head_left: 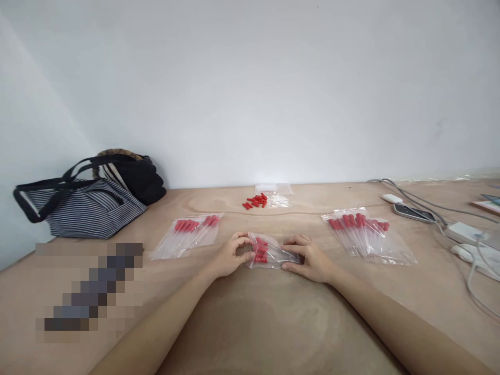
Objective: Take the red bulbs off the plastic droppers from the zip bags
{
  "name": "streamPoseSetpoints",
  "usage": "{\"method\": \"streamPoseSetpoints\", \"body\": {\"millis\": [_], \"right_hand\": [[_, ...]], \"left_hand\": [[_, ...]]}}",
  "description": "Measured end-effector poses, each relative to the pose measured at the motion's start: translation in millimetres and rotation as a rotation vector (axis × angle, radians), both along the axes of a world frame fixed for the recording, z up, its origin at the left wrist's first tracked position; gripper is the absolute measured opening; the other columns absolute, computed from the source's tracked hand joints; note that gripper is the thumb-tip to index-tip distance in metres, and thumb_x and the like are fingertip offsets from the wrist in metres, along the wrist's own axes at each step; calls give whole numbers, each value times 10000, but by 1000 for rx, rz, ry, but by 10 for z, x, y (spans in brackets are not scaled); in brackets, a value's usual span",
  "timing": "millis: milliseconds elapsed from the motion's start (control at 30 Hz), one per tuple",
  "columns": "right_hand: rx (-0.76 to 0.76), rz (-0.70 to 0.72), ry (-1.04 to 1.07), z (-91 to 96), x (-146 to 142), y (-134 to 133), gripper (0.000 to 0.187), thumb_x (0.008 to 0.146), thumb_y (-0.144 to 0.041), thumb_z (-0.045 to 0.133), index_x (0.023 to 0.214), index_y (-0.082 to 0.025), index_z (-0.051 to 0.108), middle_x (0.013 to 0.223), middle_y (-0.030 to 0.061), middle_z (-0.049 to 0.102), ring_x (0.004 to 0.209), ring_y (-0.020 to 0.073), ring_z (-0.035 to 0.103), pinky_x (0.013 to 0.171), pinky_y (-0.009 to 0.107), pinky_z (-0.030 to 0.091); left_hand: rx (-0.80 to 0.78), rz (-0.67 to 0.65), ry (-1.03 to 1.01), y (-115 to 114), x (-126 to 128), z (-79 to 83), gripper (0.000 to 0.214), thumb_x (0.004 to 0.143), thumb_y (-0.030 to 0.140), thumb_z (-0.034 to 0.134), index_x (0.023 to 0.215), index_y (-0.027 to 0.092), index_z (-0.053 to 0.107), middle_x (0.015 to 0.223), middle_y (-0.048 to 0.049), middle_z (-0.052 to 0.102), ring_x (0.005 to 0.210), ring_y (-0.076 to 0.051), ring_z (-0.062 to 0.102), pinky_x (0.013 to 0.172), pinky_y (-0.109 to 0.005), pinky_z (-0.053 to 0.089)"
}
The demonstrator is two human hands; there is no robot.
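Note:
A small clear plastic bag [273,255] with several red-capped droppers inside lies on the wooden table [250,323] in front of me. My left hand [230,256] pinches the bag's left end, thumb and fingers closed on it near the red caps. My right hand [310,259] holds the bag's right end, fingers pressed on the plastic. Two filled bags [187,234] lie to the left. A pile of filled bags [367,234] lies to the right. Loose red caps [255,201] and a clear bag [274,191] sit farther back.
A striped tote with black straps [82,205] stands at the back left against the wall. A phone [414,212], a white mouse-like item [391,198], white adapters [464,233] and grey cables [425,200] lie at the right. A blurred patch [89,291] covers the near left.

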State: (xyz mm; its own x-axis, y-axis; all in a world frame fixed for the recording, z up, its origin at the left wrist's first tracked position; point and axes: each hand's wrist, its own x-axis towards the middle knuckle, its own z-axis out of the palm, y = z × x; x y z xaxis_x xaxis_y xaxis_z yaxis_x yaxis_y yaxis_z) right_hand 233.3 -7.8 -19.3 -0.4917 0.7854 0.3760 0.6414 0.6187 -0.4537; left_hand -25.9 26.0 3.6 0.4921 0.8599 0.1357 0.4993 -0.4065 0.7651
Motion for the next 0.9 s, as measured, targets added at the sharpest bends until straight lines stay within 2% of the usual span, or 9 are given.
{"method": "streamPoseSetpoints", "body": {"millis": [133, 233, 300, 400, 533, 667, 767, 900], "right_hand": [[-3, 1, 18, -13, 14, -14, 387, 794, -415, 550, 1137, -239, 586, 1060, 93, 572, 982, 221, 512, 867, 393, 406], [-23, -5, 29, -10, 19, -20, 363, 804, -385, 542, 1138, -248, 587, 1063, 90, 560, 989, 220, 510, 872, 390, 412], [-24, -30, 41, -10, 16, -22, 351, 799, -382, 548, 1121, -253, 599, 1085, 92, 538, 1014, 229, 494, 881, 400, 411], [-18, -81, 60, -15, 5, -25, 337, 781, -388, 567, 1088, -262, 621, 1098, 96, 502, 989, 233, 490, 864, 418, 424], [-56, -104, 126, -13, -9, -34, 358, 777, -380, 571, 1104, -242, 608, 1030, 91, 471, 858, 191, 513, 760, 371, 480], [-85, -106, 212, -14, -18, -36, 354, 761, -387, 583, 1079, -234, 612, 984, 81, 470, 746, 159, 515, 627, 325, 502], [-86, -122, 250, -31, -23, -28, 351, 744, -401, 599, 1047, -227, 628, 960, 79, 489, 741, 163, 528, 608, 323, 502], [-88, -136, 256, -54, -23, -12, 342, 727, -400, 621, 1015, -218, 643, 922, 74, 517, 705, 155, 536, 598, 315, 502]], "left_hand": [[-1, -9, 26, -3, 4, 5, 205, 748, 336, 584, 877, 196, 660, 1160, -80, 487, 1095, -230, 485, 957, -361, 384], [140, 71, 78, -21, 16, 24, 233, 674, 319, 662, 884, 218, 669, 1071, -65, 496, 1038, -236, 482, 925, -378, 391], [202, 127, 108, -31, 32, 47, 238, 653, 321, 677, 873, 228, 676, 952, -44, 504, 919, -210, 504, 845, -359, 427], [96, 58, 82, -47, 63, 89, 169, 698, 303, 623, 825, 199, 662, 773, -3, 500, 676, -129, 486, 654, -265, 437], [-26, -33, 36, -89, 99, 138, 160, 720, 280, 590, 829, 162, 591, 617, 42, 470, 534, -84, 416, 518, -199, 374], [-91, -77, 11, -123, 127, 142, 175, 756, 283, 549, 880, 160, 555, 606, 53, 469, 522, -77, 408, 500, -187, 356], [-43, -98, 37, -125, 151, 117, 197, 762, 251, 535, 935, 168, 577, 657, 41, 481, 551, -79, 399, 521, -192, 348], [25, -122, 76, -136, 168, 132, 108, 770, 249, 534, 820, 162, 577, 722, 15, 516, 616, -98, 439, 569, -206, 368]]}}
